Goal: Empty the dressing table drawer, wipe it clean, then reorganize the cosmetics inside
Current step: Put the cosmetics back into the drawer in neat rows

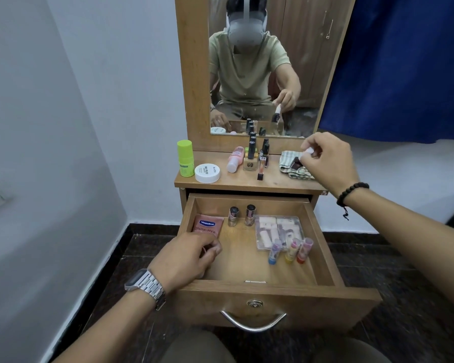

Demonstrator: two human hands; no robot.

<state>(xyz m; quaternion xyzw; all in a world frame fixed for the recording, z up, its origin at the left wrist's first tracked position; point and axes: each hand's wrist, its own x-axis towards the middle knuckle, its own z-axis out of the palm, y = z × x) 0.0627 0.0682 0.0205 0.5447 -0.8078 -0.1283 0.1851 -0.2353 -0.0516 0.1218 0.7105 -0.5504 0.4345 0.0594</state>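
The left hand (188,254) lay inside the open drawer (257,286), its fingers (212,248) curled on the lower end of the pink Vaseline tube (207,226). The right hand (328,161) hovered above the surface (247,183), fingers pinching a small white-capped bottle (303,155) over the striped cloth (290,163). Right of the left fingers stood two nail polish bottles (241,215), a clear case (278,230) and three lip balms (291,250).

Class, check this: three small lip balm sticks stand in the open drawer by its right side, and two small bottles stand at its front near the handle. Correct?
Not quite. The head view shows the two small bottles at the back of the drawer, far from the handle. The three lip balm sticks do stand by its right side.
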